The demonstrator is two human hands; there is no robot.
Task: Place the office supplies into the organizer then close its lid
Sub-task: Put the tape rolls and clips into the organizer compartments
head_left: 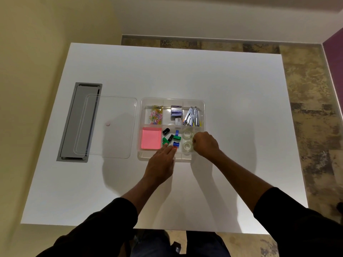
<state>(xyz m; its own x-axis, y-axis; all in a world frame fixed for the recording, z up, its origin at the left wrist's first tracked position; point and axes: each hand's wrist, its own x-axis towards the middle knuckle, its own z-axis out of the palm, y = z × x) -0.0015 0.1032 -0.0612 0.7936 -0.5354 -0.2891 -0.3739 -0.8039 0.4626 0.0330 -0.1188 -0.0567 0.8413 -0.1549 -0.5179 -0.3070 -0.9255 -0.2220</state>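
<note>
The clear plastic compartmented organizer (202,106) sits open on the white tabletop (232,89). Its clear flat lid (111,112) lies just beside it, to the left. The left hand (161,164) reaches into the front middle compartment, fingertips pinching a small red clip (174,149). The right hand (205,144) is loosely curled over the clear tape rolls (186,134); whether it grips one cannot be told.
</note>
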